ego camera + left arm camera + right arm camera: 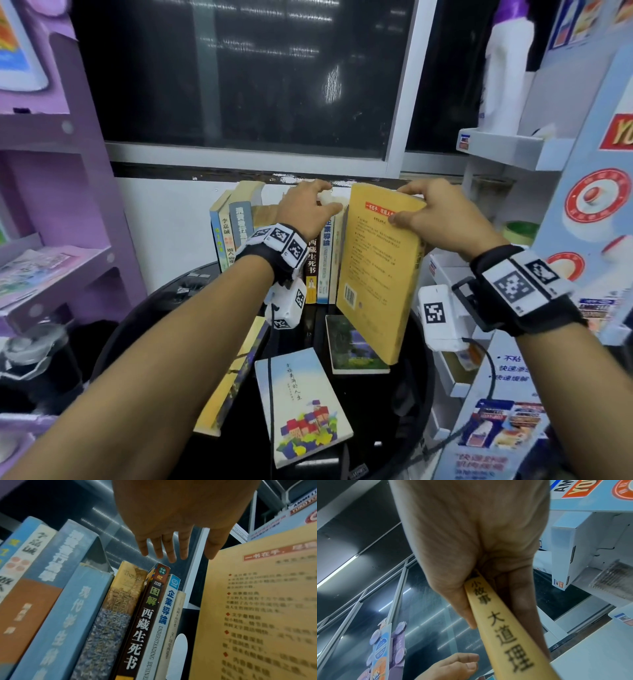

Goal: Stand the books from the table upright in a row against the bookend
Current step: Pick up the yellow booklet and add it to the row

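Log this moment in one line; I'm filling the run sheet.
right hand: grips yellow paperback book, upright | left hand: open over standing book row | three books flat on black table

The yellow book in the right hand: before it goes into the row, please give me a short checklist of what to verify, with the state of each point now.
1. Grip: the right hand pinches the yellow book at its top edge, thumb on the cover. Ok.
2. Book orientation: nearly upright, slightly tilted, lower edge above the table. Ok.
3. Row of standing books: they lean a little, none fallen. Ok.
4. Left hand: above the tops of the row, fingers relaxed, holding nothing. Ok.
5. Landing spot: the green-cover book lies flat just below the yellow book. Not ok.
6. Bookend contact: hidden behind the row. Cannot tell.
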Action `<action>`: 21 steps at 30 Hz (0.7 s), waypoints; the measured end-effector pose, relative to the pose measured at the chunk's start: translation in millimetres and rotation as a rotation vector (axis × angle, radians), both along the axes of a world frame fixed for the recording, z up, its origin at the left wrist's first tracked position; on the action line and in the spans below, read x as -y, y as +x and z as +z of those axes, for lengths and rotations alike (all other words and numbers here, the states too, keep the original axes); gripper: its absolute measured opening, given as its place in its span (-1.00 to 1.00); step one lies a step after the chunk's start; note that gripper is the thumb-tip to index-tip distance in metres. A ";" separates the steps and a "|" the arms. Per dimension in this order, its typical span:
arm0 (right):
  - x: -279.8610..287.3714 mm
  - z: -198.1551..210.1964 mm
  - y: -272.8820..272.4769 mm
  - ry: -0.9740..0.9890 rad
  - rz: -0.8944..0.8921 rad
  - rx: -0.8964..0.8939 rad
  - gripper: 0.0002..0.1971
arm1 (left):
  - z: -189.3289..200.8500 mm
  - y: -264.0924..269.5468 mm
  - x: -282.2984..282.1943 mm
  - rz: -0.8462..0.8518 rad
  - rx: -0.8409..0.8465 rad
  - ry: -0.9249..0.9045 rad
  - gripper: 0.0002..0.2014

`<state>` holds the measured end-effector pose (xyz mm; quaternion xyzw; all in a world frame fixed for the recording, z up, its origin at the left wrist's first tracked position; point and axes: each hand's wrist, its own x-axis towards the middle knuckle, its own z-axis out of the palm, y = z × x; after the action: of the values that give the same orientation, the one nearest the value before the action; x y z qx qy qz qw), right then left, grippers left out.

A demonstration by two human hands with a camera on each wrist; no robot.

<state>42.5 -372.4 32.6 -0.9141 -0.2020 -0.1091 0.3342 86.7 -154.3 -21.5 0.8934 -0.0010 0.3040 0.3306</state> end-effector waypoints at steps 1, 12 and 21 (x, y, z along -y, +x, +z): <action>-1.3 0.6 3.8 0.009 -0.014 0.001 -0.67 | 0.2 5.7 0.9 0.015 -0.027 0.046 -0.50; -26.3 -14.6 46.0 0.047 -0.105 0.067 -0.60 | -1.7 50.9 -3.2 0.091 -0.157 0.512 -0.36; -55.2 -28.9 80.7 0.041 -0.149 0.090 -0.57 | -16.1 60.5 -19.9 -0.023 -0.042 0.518 -0.48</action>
<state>123.1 -317.3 3.6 -0.9138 -0.1460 -0.1787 0.3341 147.2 -134.4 -37.6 0.9544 -0.0820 0.2712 0.0942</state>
